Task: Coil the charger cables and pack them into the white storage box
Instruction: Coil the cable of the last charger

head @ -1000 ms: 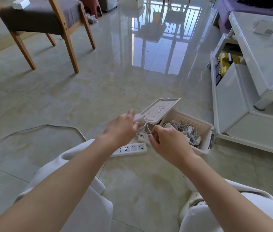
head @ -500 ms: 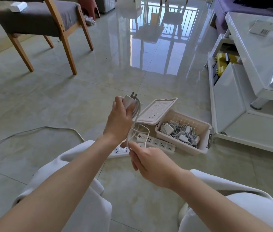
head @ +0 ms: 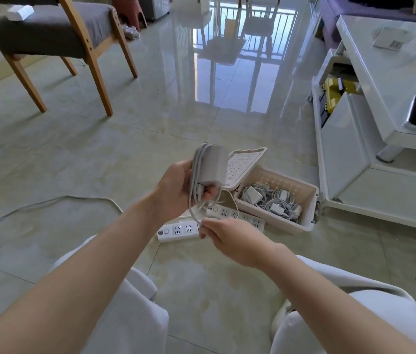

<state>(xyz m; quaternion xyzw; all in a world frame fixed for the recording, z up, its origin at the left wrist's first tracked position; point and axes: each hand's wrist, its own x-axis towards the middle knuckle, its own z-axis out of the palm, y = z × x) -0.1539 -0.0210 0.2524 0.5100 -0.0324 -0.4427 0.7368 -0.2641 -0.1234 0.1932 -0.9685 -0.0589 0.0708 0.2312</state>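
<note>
Both hands were up in the air, just in front of the white plastic storage box (head: 301,227) on the shiny floor. The left hand (head: 173,192) was curled round a small grey-white square charger block (head: 212,167). A thin white charger cable (head: 191,205) was wound round the block, and its loose part hung down to the right hand (head: 230,236), which pinched it between thumb and fingers.

The box was open, with its flat white lid (head: 246,163) tipped up at its left side. More chargers lay in a pile inside it.

The block looked light, hard and smooth, so it might slip. The cable looked soft and bendy, and its loops might spring off. I think it would be best to hold the block by its flat sides, with the thumb pressing on the loops.
</note>
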